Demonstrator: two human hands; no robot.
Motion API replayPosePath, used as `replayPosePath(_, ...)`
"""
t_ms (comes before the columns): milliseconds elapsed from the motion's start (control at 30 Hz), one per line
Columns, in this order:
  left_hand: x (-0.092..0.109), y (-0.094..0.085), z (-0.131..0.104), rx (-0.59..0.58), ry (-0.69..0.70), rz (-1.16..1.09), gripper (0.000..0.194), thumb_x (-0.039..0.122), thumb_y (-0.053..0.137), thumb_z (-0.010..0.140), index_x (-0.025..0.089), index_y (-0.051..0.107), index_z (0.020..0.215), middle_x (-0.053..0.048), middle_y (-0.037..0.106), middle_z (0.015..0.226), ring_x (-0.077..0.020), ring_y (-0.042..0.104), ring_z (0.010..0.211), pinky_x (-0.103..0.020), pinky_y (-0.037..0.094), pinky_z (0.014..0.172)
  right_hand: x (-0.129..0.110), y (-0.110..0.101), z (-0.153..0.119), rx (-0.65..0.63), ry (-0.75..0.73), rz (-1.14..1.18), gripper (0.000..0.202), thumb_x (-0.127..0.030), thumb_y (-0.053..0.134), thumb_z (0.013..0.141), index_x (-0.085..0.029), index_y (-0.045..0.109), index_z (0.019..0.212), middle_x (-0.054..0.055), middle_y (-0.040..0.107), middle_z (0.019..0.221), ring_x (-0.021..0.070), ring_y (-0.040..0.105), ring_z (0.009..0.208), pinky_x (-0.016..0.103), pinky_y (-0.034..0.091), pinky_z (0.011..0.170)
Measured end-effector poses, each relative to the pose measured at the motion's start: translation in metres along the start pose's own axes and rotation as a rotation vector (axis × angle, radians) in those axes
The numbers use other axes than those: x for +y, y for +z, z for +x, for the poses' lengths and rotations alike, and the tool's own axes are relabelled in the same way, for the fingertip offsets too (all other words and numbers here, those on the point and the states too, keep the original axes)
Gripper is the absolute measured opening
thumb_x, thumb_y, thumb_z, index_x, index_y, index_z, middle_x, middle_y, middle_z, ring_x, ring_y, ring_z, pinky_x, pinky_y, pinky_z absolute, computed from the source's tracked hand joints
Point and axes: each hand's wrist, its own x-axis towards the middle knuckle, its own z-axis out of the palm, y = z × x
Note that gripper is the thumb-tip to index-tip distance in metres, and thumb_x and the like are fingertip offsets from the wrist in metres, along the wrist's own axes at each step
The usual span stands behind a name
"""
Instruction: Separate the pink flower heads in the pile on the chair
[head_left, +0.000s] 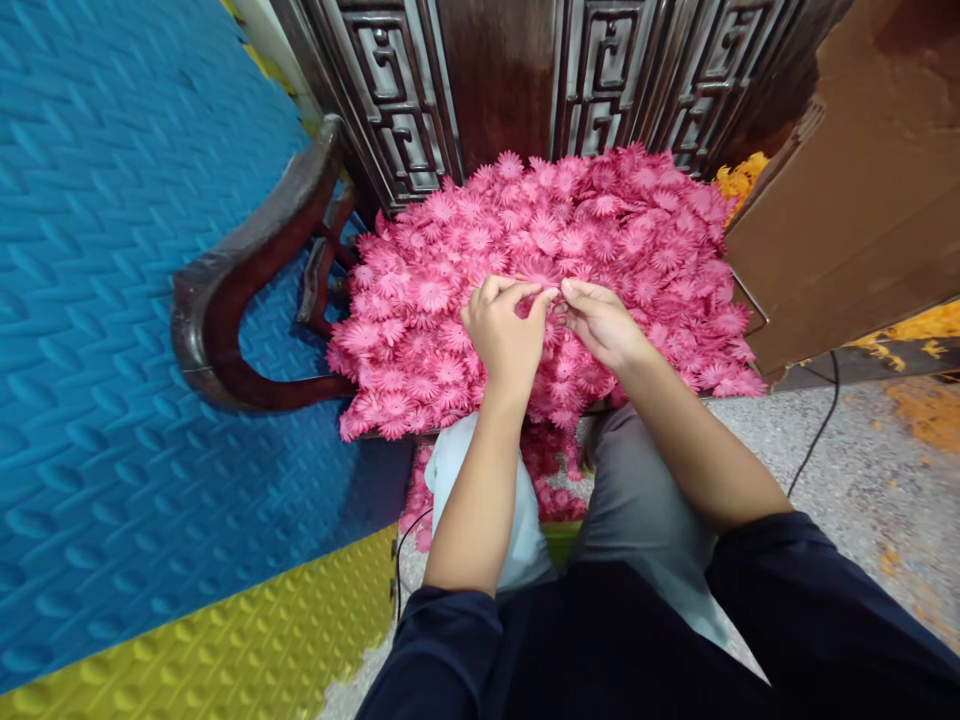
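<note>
A large heap of pink artificial flower pieces (450, 370) covers the seat of a dark carved wooden bench. Over its middle, my left hand (510, 325) pinches a pink flower (541, 274) between thumb and fingers. My right hand (600, 318) is close beside it on the right, thumb and fingertips pressed together at the flower's right edge. Whatever small part sits between the right fingertips is too small to make out. The fingertips of both hands almost meet.
A curved wooden armrest (217, 300) stands left of the heap, beside blue matting (112, 350). A carved backrest (495, 80) rises behind. At right are a cardboard box (862, 200), orange pieces and a black cable (825, 415). More pink pieces lie on the floor below.
</note>
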Motion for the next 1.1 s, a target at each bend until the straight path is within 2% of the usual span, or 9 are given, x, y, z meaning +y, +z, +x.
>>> replayPosePath(100,0.0010,0.0017,-0.0020,0.007,-0.039,-0.058,0.007,0.030,0.078,0.070,0.026,0.074,0.073,-0.003,0.065,0.084,-0.0209,0.058,0.086,-0.038,0.040,0.086,0.0017,0.0015,-0.0003,-0.041,0.012,-0.014,0.036,-0.043,0.085,0.053,-0.020,0.064,0.071,-0.005,0.062,0.068,0.0063,0.050,0.062,0.022,0.041,0.062)
replayPosePath(200,0.0020,0.0028,-0.0034,-0.018,-0.069,-0.163,0.005,0.027,0.073,0.074,0.023,0.073,0.076,-0.003,0.066,0.083,-0.0171,0.058,0.080,-0.032,0.044,0.079,0.0006,0.0026,-0.0017,-0.095,0.027,0.003,0.039,-0.045,0.086,0.050,-0.019,0.064,0.070,-0.005,0.059,0.065,0.0060,0.048,0.060,0.022,0.040,0.061)
replayPosePath(333,0.0024,0.0032,-0.0024,-0.072,-0.038,-0.263,0.010,0.028,0.069,0.078,0.021,0.070,0.071,-0.001,0.064,0.076,-0.0137,0.057,0.074,-0.028,0.045,0.074,-0.0020,0.0012,-0.0033,-0.145,0.044,0.030,0.037,-0.042,0.087,0.051,-0.019,0.065,0.070,-0.006,0.059,0.065,0.0057,0.048,0.060,0.020,0.041,0.060)
replayPosePath(500,0.0023,0.0025,0.0015,-0.140,-0.052,-0.380,0.011,0.019,0.068,0.079,0.019,0.068,0.068,0.000,0.062,0.071,-0.0114,0.056,0.070,-0.025,0.044,0.068,-0.0029,-0.0018,-0.0030,-0.175,0.069,0.049,0.033,-0.040,0.085,0.055,-0.020,0.066,0.073,-0.006,0.059,0.065,0.0057,0.049,0.061,0.020,0.041,0.062)
replayPosePath(733,0.0039,0.0019,0.0016,-0.110,-0.040,-0.363,0.018,0.014,0.066,0.080,0.018,0.060,0.063,0.001,0.056,0.068,-0.0103,0.052,0.066,-0.024,0.042,0.065,-0.0025,-0.0003,-0.0031,-0.180,0.071,0.030,0.034,-0.042,0.084,0.057,-0.020,0.064,0.074,-0.006,0.058,0.065,0.0063,0.048,0.060,0.022,0.039,0.061)
replayPosePath(967,-0.0001,0.0037,0.0025,-0.122,-0.016,-0.342,0.018,0.015,0.064,0.081,0.019,0.059,0.065,0.000,0.059,0.073,-0.0115,0.053,0.069,-0.024,0.044,0.068,-0.0049,0.0030,-0.0048,-0.176,0.068,0.033,0.037,-0.046,0.083,0.056,-0.022,0.062,0.073,-0.006,0.055,0.063,0.0065,0.046,0.057,0.022,0.040,0.059)
replayPosePath(1100,-0.0043,0.0049,0.0032,-0.126,0.027,-0.312,0.014,0.018,0.063,0.082,0.020,0.061,0.068,0.000,0.059,0.076,-0.0126,0.055,0.072,-0.025,0.044,0.070,-0.0065,0.0053,-0.0058,-0.148,0.076,0.040,0.031,-0.043,0.081,0.062,-0.022,0.060,0.072,-0.006,0.055,0.062,0.0067,0.047,0.058,0.023,0.041,0.060)
